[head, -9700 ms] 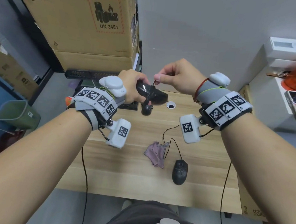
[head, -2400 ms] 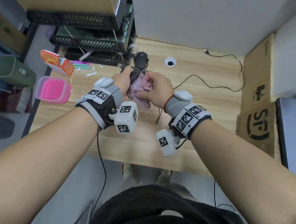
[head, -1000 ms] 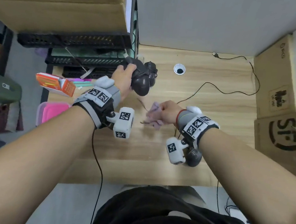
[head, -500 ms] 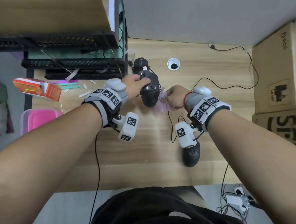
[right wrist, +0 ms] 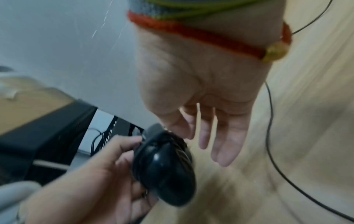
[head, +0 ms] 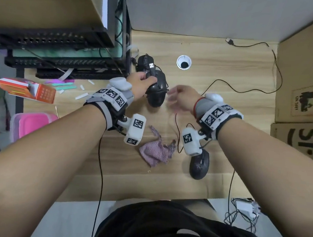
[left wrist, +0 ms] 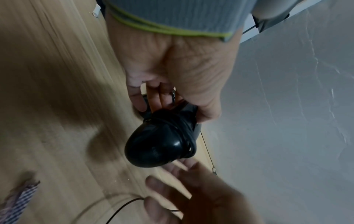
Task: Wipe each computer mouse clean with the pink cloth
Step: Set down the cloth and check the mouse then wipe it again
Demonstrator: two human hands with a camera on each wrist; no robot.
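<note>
My left hand (head: pixel 141 83) grips a glossy black mouse (head: pixel 156 91) with its cable wound around it, held above the wooden desk (head: pixel 219 109); the same mouse (left wrist: pixel 162 141) (right wrist: pixel 164 168) fills both wrist views. My right hand (head: pixel 180 96) hovers just right of it, fingers (right wrist: pixel 224 144) straight and empty. The pink cloth (head: pixel 157 151) lies crumpled on the desk below the hands. A second black mouse (head: pixel 199 165) lies near the front edge, partly behind my right wrist camera. A third black mouse (head: pixel 145 60) sits at the back.
A black rack (head: pixel 62 59) under a cardboard box stands back left. An orange box (head: pixel 28 89) and a pink lidded tub (head: pixel 31 123) lie at the left. Cardboard boxes (head: pixel 307 71) line the right edge. A cable hole (head: pixel 184 62) and loose black cable (head: pixel 240 90) mark the back.
My right hand has let go of the pink cloth, which now lies on the desk, and has opened beside the mouse. My left hand still holds the mouse.
</note>
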